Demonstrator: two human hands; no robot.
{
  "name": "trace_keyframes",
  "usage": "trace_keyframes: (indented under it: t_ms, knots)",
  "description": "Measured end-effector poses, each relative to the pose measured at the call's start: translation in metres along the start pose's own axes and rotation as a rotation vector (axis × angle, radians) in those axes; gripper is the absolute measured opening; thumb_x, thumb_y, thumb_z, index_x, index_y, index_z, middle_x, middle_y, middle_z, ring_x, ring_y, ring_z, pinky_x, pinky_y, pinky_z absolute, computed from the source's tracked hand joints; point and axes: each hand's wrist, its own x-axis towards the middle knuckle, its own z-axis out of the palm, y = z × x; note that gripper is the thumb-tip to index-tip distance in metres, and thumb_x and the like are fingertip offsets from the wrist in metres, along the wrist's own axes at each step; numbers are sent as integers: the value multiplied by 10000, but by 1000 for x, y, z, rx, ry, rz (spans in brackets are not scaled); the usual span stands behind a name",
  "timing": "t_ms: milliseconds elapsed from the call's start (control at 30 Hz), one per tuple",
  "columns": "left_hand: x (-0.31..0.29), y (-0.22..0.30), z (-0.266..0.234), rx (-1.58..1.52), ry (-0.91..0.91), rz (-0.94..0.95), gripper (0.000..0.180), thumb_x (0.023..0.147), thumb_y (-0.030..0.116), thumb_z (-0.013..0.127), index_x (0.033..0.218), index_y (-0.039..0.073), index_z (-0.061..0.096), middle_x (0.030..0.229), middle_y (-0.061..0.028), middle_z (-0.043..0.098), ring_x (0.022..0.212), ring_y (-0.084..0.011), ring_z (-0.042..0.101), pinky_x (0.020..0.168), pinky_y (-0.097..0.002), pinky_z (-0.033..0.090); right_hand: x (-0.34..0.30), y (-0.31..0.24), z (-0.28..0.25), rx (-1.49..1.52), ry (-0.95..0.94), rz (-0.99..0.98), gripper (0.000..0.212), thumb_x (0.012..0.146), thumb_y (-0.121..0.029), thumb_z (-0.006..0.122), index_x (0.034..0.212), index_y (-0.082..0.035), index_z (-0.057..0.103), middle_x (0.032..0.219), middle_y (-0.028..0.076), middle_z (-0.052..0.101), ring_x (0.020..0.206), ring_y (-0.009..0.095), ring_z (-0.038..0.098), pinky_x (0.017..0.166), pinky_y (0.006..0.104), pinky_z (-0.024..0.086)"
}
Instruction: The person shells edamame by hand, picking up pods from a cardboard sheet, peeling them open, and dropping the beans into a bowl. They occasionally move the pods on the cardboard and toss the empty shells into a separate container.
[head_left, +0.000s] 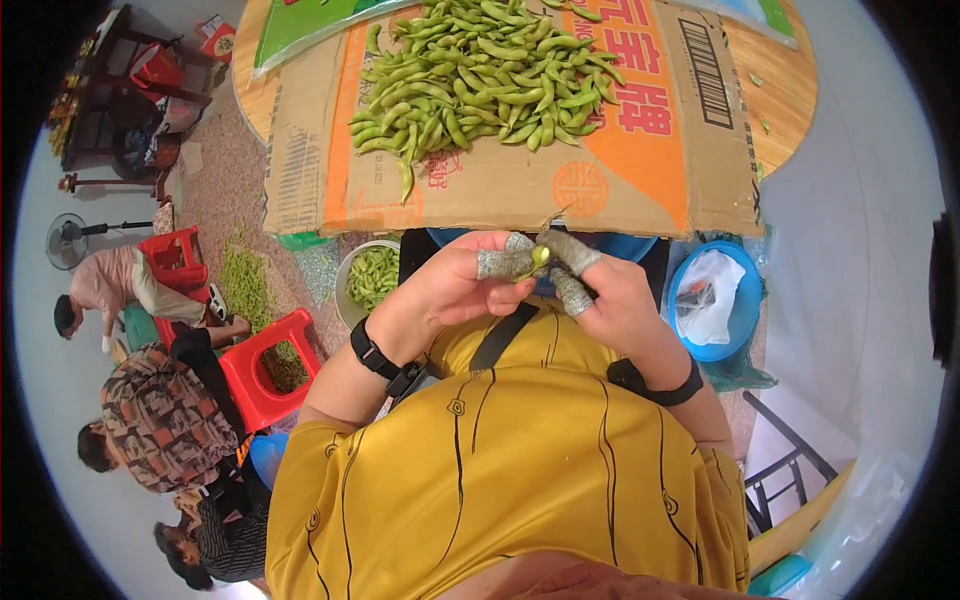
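Observation:
Between my two hands, just in front of the cardboard's near edge, is a green soybean pod (540, 257) with a pale green bean showing. My left hand (475, 275) is closed on it from the left, thumb and fingers pinched together. My right hand (605, 290) meets it from the right, its fingers also closed about the pod. Worn grey covers wrap some fingertips of both hands. Beyond them, a large heap of green pods (490, 85) lies on a flattened cardboard sheet (660, 195). One pod sticks out of the heap's near side.
The cardboard lies on a round wooden table (780, 90). A white bucket (345, 295) of green pieces stands left of my knees. To the right is a blue tub (685, 340) with a white bag inside. Several people sit leftward near a red stool (240, 375) and green scraps (243, 280).

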Motion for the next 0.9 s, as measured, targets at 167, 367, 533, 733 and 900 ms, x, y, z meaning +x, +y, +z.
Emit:
trace_keyframes:
  t_ms: [167,367,533,733,900]
  knots:
    - [1,2,3,133,99,-44,224,865,194,599,1024,37,587,769,-98,617,516,-102,424,488,-245,326,10,-9,-10,994,-64,787,233,872,-86,618,1093,-26,575,729,16,602,512,42,500,449,187,383]
    - [1,0,0,13,60,-98,181,837,167,606,963,40,579,738,-102,605,508,-107,427,466,-245,314,11,-2,-9,1047,-123,710,126,861,-90,631,966,-29,596,714,17,594,499,44,492,438,184,371]
    - [2,4,-2,150,193,-128,127,845,139,598,913,34,576,727,-96,601,505,-103,445,454,-238,342,8,4,5,445,-7,326,148,813,-89,670,914,-15,590,732,1,601,612,103,571,537,254,461]
    - [5,1,14,358,326,-11,148,856,113,610,971,22,591,782,-78,627,566,-107,519,499,-235,421,7,6,7,-21,-17,175,137,809,-86,658,914,-19,598,746,-3,612,639,106,584,563,270,476]
    - [3,-20,26,272,350,238,241,844,53,638,1080,31,597,875,-68,650,665,-106,576,583,-234,471,9,-4,0,800,-22,793,148,837,-79,631,953,2,587,741,-6,613,536,53,525,482,227,439]
